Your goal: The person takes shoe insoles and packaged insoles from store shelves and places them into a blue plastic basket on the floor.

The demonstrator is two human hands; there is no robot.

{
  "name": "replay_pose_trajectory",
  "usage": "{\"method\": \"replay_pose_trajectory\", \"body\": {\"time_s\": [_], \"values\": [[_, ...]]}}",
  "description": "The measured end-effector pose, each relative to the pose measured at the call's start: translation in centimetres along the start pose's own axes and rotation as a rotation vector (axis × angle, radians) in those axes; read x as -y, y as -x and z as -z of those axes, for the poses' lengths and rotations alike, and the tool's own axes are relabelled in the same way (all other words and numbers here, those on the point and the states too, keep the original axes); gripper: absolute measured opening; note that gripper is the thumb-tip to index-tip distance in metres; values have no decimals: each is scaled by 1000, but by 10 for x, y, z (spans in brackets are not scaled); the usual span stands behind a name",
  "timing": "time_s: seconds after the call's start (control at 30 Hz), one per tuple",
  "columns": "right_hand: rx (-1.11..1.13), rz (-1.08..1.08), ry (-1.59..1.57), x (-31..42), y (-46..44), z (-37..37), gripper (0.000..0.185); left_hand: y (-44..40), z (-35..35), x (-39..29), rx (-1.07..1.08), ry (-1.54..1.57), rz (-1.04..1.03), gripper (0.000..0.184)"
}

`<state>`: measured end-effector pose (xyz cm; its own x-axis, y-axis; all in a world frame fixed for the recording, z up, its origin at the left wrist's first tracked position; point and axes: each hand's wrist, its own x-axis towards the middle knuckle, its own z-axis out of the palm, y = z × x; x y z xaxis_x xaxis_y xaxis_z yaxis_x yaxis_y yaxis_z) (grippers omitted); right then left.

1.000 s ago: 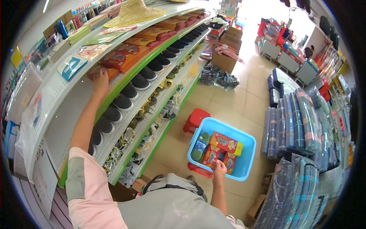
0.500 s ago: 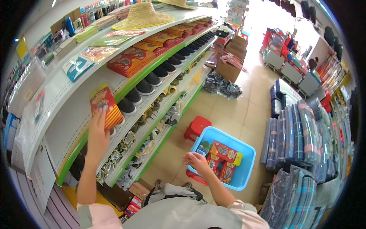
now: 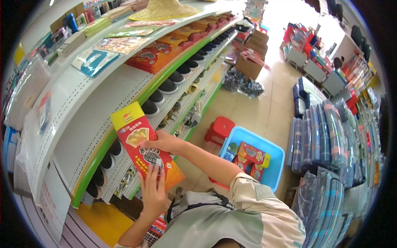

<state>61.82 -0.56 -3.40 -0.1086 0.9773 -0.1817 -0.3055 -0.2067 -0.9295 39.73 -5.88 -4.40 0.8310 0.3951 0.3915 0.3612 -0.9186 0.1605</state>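
Note:
A stack of red and yellow insole packs (image 3: 138, 136) with footprint pictures is held tilted in front of the shelf. My right hand (image 3: 168, 143) grips its right edge, thumb across the front and the other fingers hidden behind. My left hand (image 3: 154, 192) holds the lower part, its fingers lying against the front face. More packs of the same kind (image 3: 154, 56) lie in a row on the upper shelf (image 3: 97, 97). Similar packs (image 3: 252, 153) sit in a blue plastic tub (image 3: 275, 165) on my right.
Dark slip-on shoes (image 3: 167, 86) line the tier below. A straw hat (image 3: 163, 10) sits on the top board. A red stool (image 3: 220, 129) stands beside the tub. Plastic-wrapped bundles (image 3: 314, 140) are stacked on the right, with cardboard boxes (image 3: 250, 62) farther along the aisle.
The insole packs have moved away from the shelf, toward me and to the right. My right hand has come from above the tub to grip them, joining my left.

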Motion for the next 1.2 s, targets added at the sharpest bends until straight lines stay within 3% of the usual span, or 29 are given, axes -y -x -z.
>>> {"method": "replay_pose_trajectory", "body": {"time_s": [0.2,0.33,0.43,0.53,0.77,0.97,1.07,1.13,1.2], "values": [[-64,17,497,-35,64,29,59,5,-25,-15,22,576,-175,54],[-381,-19,571,-56,158,57,61,-5,-47,-25,130,807,-148,45],[-656,-236,665,-81,228,80,56,-15,-62,-28,229,887,-190,38],[-853,-298,649,-134,299,114,48,-25,-78,-31,313,915,-239,34],[-1067,-628,585,-180,417,182,52,-45,-104,-66,395,926,-215,30],[-1012,-702,823,-233,437,282,47,-58,-115,-127,393,820,-98,30],[-829,-768,904,-278,431,331,44,-58,-122,-160,411,753,-28,30],[-696,-853,764,-310,430,357,37,-58,-128,-182,404,722,13,30],[-596,-921,847,-341,427,374,52,-55,-132,-201,434,696,71,30]]}}
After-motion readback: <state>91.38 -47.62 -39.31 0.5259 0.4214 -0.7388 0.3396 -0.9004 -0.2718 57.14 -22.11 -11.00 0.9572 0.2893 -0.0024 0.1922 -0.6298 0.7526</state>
